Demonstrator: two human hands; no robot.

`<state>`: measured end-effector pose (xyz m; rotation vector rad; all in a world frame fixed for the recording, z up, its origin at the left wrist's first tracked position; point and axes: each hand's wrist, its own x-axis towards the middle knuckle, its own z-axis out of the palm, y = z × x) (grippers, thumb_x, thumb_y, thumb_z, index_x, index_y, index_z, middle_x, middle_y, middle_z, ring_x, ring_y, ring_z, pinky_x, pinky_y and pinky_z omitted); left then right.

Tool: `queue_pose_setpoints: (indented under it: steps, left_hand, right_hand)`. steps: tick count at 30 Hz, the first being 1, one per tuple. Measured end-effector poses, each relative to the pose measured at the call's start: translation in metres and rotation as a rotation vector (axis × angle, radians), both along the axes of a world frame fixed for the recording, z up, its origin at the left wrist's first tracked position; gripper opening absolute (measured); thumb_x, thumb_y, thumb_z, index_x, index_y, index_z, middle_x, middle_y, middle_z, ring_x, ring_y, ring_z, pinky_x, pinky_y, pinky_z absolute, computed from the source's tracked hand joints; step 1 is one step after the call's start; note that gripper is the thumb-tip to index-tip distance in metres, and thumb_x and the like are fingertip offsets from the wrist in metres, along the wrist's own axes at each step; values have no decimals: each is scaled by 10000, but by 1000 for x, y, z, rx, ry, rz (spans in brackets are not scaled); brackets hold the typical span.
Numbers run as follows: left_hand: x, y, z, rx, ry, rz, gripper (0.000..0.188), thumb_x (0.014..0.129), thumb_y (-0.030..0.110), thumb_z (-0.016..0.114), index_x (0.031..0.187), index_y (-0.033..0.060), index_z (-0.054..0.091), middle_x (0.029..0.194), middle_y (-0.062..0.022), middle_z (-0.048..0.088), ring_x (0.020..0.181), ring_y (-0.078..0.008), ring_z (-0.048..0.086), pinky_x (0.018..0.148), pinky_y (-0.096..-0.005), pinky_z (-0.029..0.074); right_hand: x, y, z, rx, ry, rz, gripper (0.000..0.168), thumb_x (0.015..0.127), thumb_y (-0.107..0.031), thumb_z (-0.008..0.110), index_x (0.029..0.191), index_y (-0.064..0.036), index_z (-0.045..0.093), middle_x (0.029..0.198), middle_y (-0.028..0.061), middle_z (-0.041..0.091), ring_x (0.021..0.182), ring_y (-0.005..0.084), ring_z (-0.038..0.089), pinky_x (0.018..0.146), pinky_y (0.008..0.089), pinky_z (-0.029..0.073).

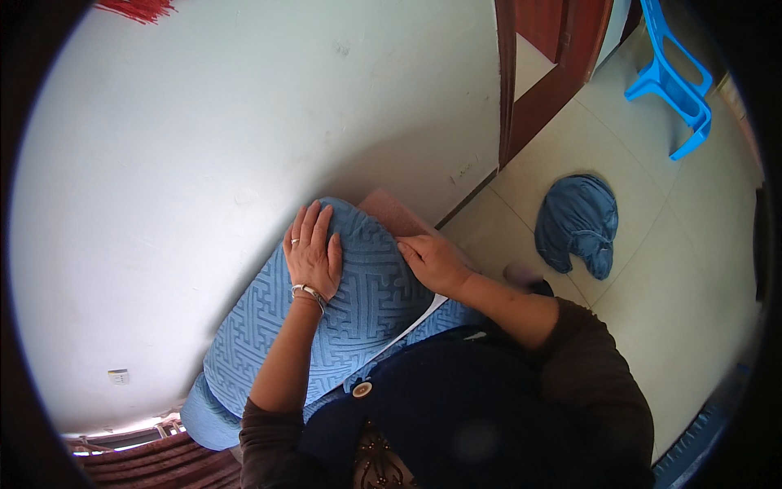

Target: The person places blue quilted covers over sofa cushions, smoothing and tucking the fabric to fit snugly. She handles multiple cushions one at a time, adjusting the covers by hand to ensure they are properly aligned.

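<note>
A blue cloth cover (366,305) with a raised maze-like pattern is stretched over a padded, rounded piece of furniture against the wall. My left hand (313,257) rests flat on its top near the far end and grips nothing. At the side edge of that end, my right hand (435,261) pinches the cover's rim between thumb and curled fingers. Just beyond lies a pink block (397,211), partly hidden by the cover and my right hand. A thin white strip (406,330) runs along the near side, above more blue patterned cloth (452,313).
A gathered blue cloth cover (577,226) lies on the tiled floor at right. Farther off is a blue plastic chair (684,91) near a dark red doorway (544,116). The white wall (183,183) bounds the left side. Dark red folded cloth (177,461) hangs lower left.
</note>
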<state>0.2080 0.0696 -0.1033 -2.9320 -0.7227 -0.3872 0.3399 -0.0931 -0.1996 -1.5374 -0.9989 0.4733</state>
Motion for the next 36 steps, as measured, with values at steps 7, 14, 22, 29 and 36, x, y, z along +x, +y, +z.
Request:
queue_pose_setpoints:
  steps: [7,14,22,29,36]
  left_hand:
    - [3,-3,5,4,-4,-21,441,905,261,447,1319,118,495,1417,-91,431,1352,-285,335,1106,-441,215]
    - [-1,2,1,7,15,15,436,925,271,413,1330,124,484,1428,-87,420,1359,-277,329,1109,-436,213]
    - [-1,1,-4,20,11,10,439,948,292,372,1339,119,473,1430,-89,419,1362,-274,325,1115,-431,206]
    - [4,-3,1,16,42,2,445,930,270,388,1338,113,470,1429,-97,416,1366,-282,318,1111,-436,209]
    - [3,-2,1,-2,21,-6,444,928,260,382,1337,109,469,1426,-105,417,1363,-286,324,1109,-444,215]
  right_hand:
    - [23,9,17,-327,270,300,457,963,-405,467,1109,-1,624,1021,184,660,964,308,621,837,359,473]
    - [36,-6,13,-218,1021,502,621,992,-483,346,1307,32,490,1323,172,510,1240,232,467,1070,322,328]
    - [21,-32,-42,-273,830,443,579,1006,-443,347,1315,28,484,1330,154,508,1230,205,468,1062,313,333]
    - [17,-8,-66,-339,606,467,551,997,-432,373,1143,39,618,1143,199,629,1079,287,579,967,330,406]
    - [13,-13,-45,-326,251,311,353,961,-286,474,1074,-13,667,1089,201,646,974,319,620,868,363,471]
